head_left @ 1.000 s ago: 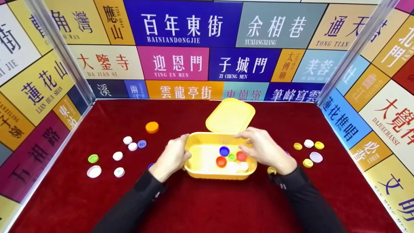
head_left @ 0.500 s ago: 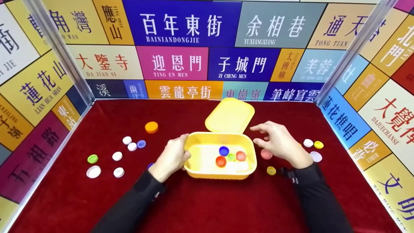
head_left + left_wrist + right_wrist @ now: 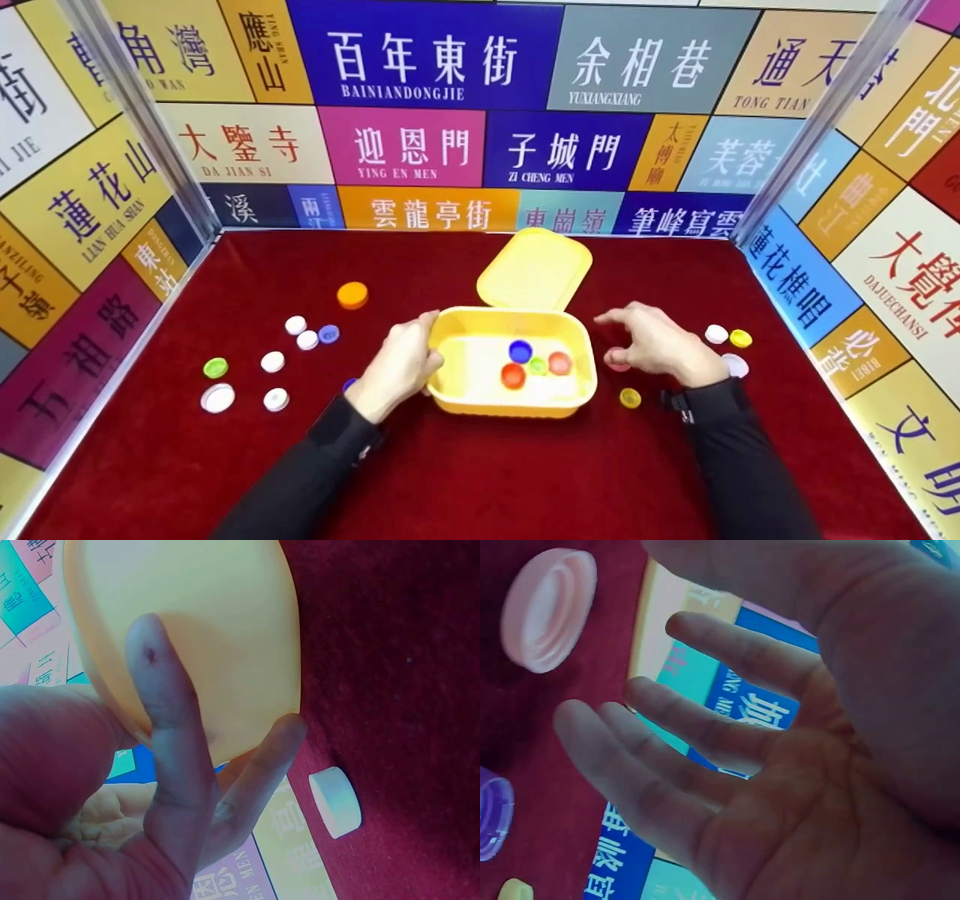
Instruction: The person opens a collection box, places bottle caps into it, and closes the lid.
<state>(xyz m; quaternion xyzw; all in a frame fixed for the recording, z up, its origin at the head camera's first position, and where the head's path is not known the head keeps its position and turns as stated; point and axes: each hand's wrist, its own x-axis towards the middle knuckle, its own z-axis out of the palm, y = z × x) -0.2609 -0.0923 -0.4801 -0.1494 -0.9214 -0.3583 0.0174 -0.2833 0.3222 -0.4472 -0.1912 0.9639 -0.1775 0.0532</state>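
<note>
My left hand [image 3: 401, 356] grips the left end of a yellow plastic box [image 3: 512, 405]; in the left wrist view its fingers lie against the box wall [image 3: 225, 622]. Inside the box are a blue cap [image 3: 520, 351], a red cap [image 3: 513, 375], a paler red cap [image 3: 559, 363] and a small green cap [image 3: 538, 366]; its front right is washed out by glare. Right of the box, my right hand [image 3: 664, 345] hovers with fingers spread over a pink cap [image 3: 617, 358]. Seen from the right wrist, that hand holds nothing and the pink cap [image 3: 549, 609] lies apart from it.
Behind the box lies its yellow lid [image 3: 536, 268]. On the red cloth at left are an orange cap [image 3: 352, 295], a green cap [image 3: 216, 367] and several white caps [image 3: 273, 361]. At right are a yellow cap [image 3: 630, 397] and a white cap [image 3: 716, 334].
My right hand has left the space over the box's right end, moved right, then come down a little toward the pink cap. My left hand stays on the box.
</note>
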